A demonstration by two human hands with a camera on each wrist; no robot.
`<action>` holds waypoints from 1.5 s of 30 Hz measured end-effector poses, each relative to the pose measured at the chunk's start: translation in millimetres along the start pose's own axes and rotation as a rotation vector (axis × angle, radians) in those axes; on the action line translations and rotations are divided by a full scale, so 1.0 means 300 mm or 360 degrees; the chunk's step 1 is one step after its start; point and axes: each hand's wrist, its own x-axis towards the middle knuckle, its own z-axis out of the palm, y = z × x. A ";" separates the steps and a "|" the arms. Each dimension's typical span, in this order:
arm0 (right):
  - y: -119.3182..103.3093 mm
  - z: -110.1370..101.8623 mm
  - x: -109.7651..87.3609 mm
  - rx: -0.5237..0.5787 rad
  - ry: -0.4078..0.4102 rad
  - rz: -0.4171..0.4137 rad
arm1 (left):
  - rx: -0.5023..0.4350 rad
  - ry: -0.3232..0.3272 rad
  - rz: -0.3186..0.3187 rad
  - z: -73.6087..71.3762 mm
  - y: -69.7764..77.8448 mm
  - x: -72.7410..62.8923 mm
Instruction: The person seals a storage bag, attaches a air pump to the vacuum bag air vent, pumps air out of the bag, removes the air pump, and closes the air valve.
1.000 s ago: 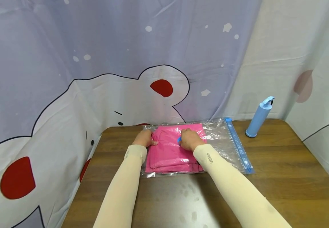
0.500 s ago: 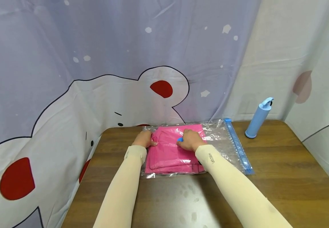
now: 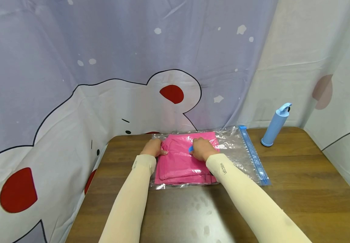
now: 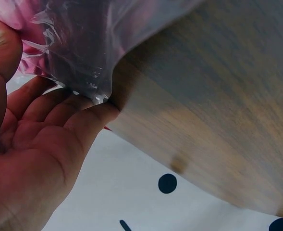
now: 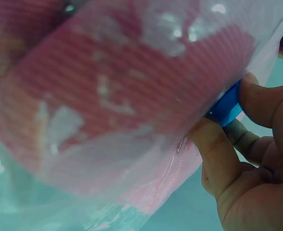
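Observation:
A clear zip storage bag (image 3: 234, 145) lies flat on the table with folded pink fabric (image 3: 178, 167) inside. My left hand (image 3: 152, 147) grips its left end; in the left wrist view the thumb (image 4: 4, 50) lies on top and the fingers (image 4: 59, 103) reach under the plastic edge. Over the fabric, my right hand (image 3: 203, 149) pinches a round blue valve cap (image 5: 227, 107) on the bag's upper face, thumb and index finger on either side. Ribbed pink cloth shows through the plastic in the right wrist view.
Along the bag's right end runs a blue zip strip (image 3: 254, 157) with a blue slider (image 3: 243, 127) at its far end. A light blue hand pump (image 3: 275, 126) stands at the back right of the wooden table (image 3: 308, 189). A patterned curtain (image 3: 117, 104) hangs close behind.
My right hand twists at the blue cap, turning one way and then back to nearly its earlier pose. The left hand and the bag stay put.

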 end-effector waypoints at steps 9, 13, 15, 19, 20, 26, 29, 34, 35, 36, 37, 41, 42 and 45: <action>0.005 0.002 -0.001 0.0073 -0.0055 0.0085 | 0.0051 0.0024 0.0006 0.007 -0.015 0.004; -0.002 0.000 -0.006 0.0108 -0.0048 0.0096 | 0.0065 0.0022 -0.0001 0.013 -0.019 0.011; -0.006 0.000 -0.006 0.0088 -0.0034 0.0084 | 0.0063 0.0019 -0.0001 0.013 -0.018 0.014; -0.009 0.006 0.001 0.0046 -0.0008 0.0055 | 0.0036 -0.0003 0.0000 0.010 -0.015 0.017; -0.008 0.007 0.003 0.0034 -0.0011 0.0051 | 0.0035 -0.0005 0.0000 0.009 -0.013 0.016; -0.003 0.007 0.005 -0.0036 -0.0036 0.0022 | -0.0002 0.0010 -0.0014 0.000 0.003 -0.001; 0.000 0.000 0.002 -0.0026 -0.0060 0.0031 | -0.0058 0.0001 -0.0030 -0.012 0.016 -0.019; 0.006 -0.026 -0.010 0.0156 -0.0086 0.0129 | -0.0045 -0.0005 -0.0040 -0.013 0.019 -0.018; 0.008 -0.028 -0.012 0.0176 -0.0087 0.0140 | -0.0036 -0.0008 -0.0036 -0.010 0.015 -0.012; 0.010 -0.028 -0.013 0.0170 -0.0084 0.0144 | -0.0033 -0.0009 -0.0037 -0.001 0.004 0.002; 0.012 -0.022 -0.011 0.0161 -0.0075 0.0147 | -0.0027 -0.0011 -0.0030 0.002 0.001 0.008; 0.005 -0.026 -0.022 0.0108 -0.0045 0.0100 | -0.0019 -0.0025 -0.0014 0.016 -0.016 0.029; 0.002 -0.030 -0.026 0.0102 -0.0042 0.0088 | -0.0016 -0.0028 -0.0014 0.016 -0.016 0.030; -0.004 -0.039 -0.028 0.0105 -0.0052 0.0063 | -0.0027 -0.0024 -0.0015 0.011 -0.009 0.023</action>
